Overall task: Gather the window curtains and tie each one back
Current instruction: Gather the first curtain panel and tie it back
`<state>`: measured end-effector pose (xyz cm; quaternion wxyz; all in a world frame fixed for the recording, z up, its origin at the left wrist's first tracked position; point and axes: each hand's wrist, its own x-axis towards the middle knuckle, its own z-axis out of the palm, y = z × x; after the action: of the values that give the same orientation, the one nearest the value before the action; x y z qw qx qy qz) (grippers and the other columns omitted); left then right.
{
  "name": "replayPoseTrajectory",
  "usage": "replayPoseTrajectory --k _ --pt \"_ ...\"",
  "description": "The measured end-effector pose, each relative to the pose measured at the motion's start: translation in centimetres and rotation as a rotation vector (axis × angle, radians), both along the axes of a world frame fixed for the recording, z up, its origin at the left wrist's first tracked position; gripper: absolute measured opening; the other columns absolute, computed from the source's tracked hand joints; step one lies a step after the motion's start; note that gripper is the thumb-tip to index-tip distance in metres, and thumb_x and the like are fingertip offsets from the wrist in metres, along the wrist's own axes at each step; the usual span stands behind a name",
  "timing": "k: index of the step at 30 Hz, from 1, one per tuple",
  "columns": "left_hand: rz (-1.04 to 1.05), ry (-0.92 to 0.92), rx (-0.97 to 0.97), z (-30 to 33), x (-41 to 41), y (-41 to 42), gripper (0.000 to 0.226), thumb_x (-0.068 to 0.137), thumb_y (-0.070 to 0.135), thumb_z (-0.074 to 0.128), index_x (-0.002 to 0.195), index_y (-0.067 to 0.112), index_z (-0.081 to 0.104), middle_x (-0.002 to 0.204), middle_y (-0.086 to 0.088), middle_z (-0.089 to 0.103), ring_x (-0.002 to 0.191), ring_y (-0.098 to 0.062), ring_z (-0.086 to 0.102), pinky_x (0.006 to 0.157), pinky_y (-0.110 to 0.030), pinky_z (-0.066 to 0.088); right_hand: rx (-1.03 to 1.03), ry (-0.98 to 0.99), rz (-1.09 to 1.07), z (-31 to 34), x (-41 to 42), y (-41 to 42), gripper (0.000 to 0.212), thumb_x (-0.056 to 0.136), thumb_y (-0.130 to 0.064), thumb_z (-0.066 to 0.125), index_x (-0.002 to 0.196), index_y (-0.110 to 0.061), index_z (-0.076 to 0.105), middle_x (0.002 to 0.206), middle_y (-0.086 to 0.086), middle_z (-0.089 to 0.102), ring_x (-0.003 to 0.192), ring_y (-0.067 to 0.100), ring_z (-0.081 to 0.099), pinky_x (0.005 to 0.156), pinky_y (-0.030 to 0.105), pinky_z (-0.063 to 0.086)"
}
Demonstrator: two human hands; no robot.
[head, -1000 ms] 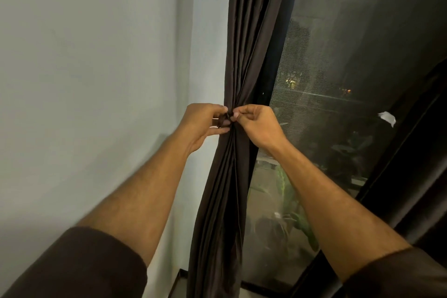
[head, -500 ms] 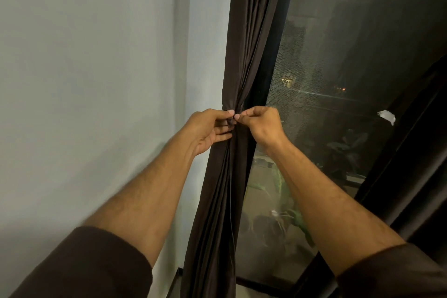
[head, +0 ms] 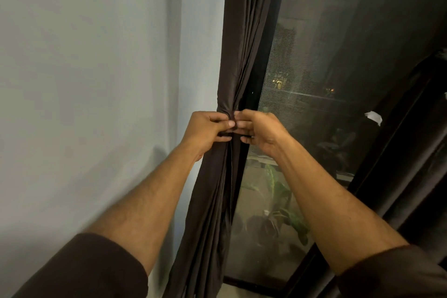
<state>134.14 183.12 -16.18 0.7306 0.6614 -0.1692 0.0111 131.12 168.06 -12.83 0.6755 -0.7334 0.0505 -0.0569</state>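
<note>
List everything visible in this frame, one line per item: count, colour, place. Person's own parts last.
gathered curtain: 1, dark brown, centre, beside the wall
second curtain: 1, dark, right edge
window: 1, dark glass, centre right
wall: 1, pale grey, left
white scrap: 1, white, on the window, right
plant: 1, green, seen through the window, low
left hand: 1, grips the gathered curtain
right hand: 1, pinches at the same spot
sleeves: 2, dark brown, bottom corners

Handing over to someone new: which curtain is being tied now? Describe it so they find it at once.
Start at the pale wall on the left; where it meets the dark window hangs a brown curtain. Unlike the curtain at the right edge, it is bunched narrow, with both hands, left and right, pinching its waist.
</note>
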Motion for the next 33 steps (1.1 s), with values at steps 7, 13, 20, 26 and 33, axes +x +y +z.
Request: replayPoseTrajectory --k 7,13,20,26,33 --pt "0.028 -0.038 0.071 -0.3 1.1 0.5 0.018 0.091 -0.013 0.064 0.099 0.003 0.065 0.093 -0.019 0.076 0.080 -0.029 0.078 0.072 -0.040 0.065 -0.432 -0.186 -0.148 0.1 0.5 0.5 0.016 0.083 -0.009 0.081 0.092 -0.015 0.069 0.089 0.008 0.078 0.088 0.018 0.075 0.071 0.033 0.058" --pt "0.057 0.010 0.057 -0.4 1.9 -0.3 0.030 0.092 -0.012 0.055 0.093 0.008 0.077 0.094 -0.014 0.077 0.075 -0.025 0.074 0.067 -0.033 0.062 -0.300 -0.222 -0.028 -1.6 -1.4 1.7 0.012 0.090 0.003 0.072 0.101 0.000 0.071 0.085 0.003 0.073 0.070 0.005 0.068 0.054 0.013 0.050" --pt "-0.138 0.199 -0.213 -0.1 1.8 -0.7 0.026 0.094 -0.004 0.046 0.074 0.004 0.061 0.071 -0.010 0.052 0.058 -0.014 0.046 0.051 -0.027 0.034 -0.465 -0.250 -0.257 -3.7 0.7 0.1 0.009 0.088 -0.008 0.076 0.085 -0.016 0.072 0.078 -0.001 0.075 0.080 0.017 0.073 0.081 0.036 0.059" --pt "-0.131 0.177 -0.173 -0.2 2.7 -0.8 0.014 0.093 0.013 0.066 0.086 0.002 0.072 0.066 -0.005 0.053 0.058 -0.013 0.046 0.054 -0.028 0.037 -0.406 -0.284 -0.238 -2.3 1.6 0.5 0.008 0.089 -0.004 0.072 0.083 -0.006 0.077 0.078 0.008 0.075 0.065 0.009 0.064 0.063 0.025 0.054" --pt "-0.098 0.071 -0.007 0.1 3.7 0.2 0.014 0.092 0.009 0.071 0.088 -0.004 0.070 0.076 -0.014 0.065 0.069 -0.019 0.059 0.059 -0.029 0.048 0.171 -0.139 -0.198 -1.1 1.7 1.2 0.014 0.087 -0.005 0.067 0.101 -0.005 0.071 0.080 0.005 0.073 0.076 0.014 0.070 0.070 0.030 0.052"
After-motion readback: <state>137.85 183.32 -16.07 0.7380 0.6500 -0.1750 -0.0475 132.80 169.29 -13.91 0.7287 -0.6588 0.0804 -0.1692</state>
